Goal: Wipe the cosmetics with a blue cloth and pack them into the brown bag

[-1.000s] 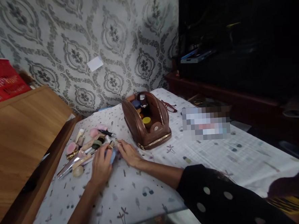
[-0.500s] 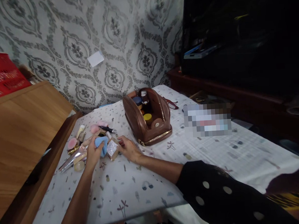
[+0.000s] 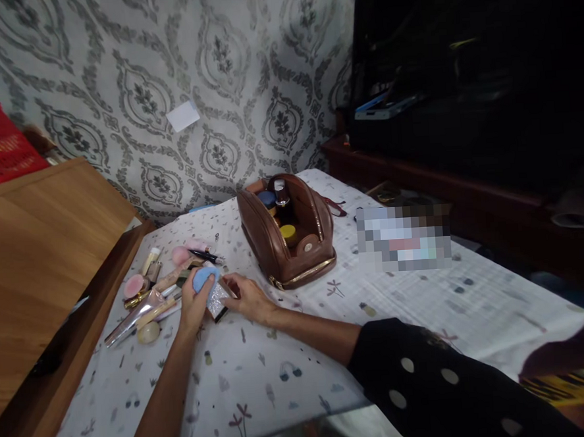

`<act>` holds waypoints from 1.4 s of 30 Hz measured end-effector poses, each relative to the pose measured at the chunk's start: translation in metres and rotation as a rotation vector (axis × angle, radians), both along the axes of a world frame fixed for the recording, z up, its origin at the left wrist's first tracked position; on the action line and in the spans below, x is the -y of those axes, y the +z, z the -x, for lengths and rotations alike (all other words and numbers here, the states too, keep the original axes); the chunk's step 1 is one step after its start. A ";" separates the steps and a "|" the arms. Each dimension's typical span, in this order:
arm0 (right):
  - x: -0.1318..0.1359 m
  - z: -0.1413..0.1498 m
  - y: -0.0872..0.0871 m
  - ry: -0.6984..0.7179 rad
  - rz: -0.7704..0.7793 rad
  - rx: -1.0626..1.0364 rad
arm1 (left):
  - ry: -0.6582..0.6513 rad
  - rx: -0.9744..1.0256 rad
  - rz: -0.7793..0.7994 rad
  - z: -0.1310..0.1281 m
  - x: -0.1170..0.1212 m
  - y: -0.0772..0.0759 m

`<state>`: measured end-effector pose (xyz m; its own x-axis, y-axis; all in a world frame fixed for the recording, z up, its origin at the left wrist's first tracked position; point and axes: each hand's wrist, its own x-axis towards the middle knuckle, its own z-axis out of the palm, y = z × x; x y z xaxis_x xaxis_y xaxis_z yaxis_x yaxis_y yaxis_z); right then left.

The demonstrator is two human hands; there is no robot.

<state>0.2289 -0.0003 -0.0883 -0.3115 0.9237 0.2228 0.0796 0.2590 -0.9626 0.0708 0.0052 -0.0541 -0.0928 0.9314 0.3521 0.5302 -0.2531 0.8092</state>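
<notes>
My left hand (image 3: 193,303) is closed on a small light-blue cloth (image 3: 205,278), which looks soft and folded. Just right of it, my right hand (image 3: 247,297) grips the edge of a glittery silver case (image 3: 219,299), box-shaped, tilted over the table. The cloth covers the case's upper left part. Beside my left hand lies a spread of makeup: a silvery pink tube (image 3: 134,318), a round pink compact (image 3: 134,287), a black pen-like item (image 3: 206,256) and a small round pale jar (image 3: 148,331). A brown cosmetic bag (image 3: 288,235) stands unzipped beyond my right hand.
Inside the bag are a yellow-lidded jar (image 3: 288,234) and a blue-lidded jar (image 3: 267,199). Red-framed glasses (image 3: 335,206) lie behind it. A blurred-out item (image 3: 405,238) rests to the right on the patterned cloth (image 3: 281,357). A wooden panel (image 3: 50,233) borders the left side.
My right hand has closed in on the glittery case and now grips it. My left hand has shifted slightly right, bringing the blue cloth over the case's top. The view has turned a little.
</notes>
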 end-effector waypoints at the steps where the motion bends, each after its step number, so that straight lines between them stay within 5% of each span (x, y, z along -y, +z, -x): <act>1: 0.001 -0.001 0.002 0.010 -0.005 0.027 | -0.013 0.014 0.002 0.000 0.000 0.001; 9: 0.003 -0.002 0.005 -0.006 0.002 0.116 | -0.128 0.061 0.056 0.004 0.002 0.003; 25: 0.002 0.000 -0.003 0.012 -0.047 -0.128 | -0.013 0.632 0.136 0.021 -0.005 -0.019; 34: 0.003 -0.005 0.005 0.015 -0.056 -0.081 | -0.072 0.505 0.086 0.019 0.001 -0.019; 42: 0.004 -0.004 0.003 0.039 -0.071 -0.142 | -0.164 0.224 0.034 0.010 0.010 0.001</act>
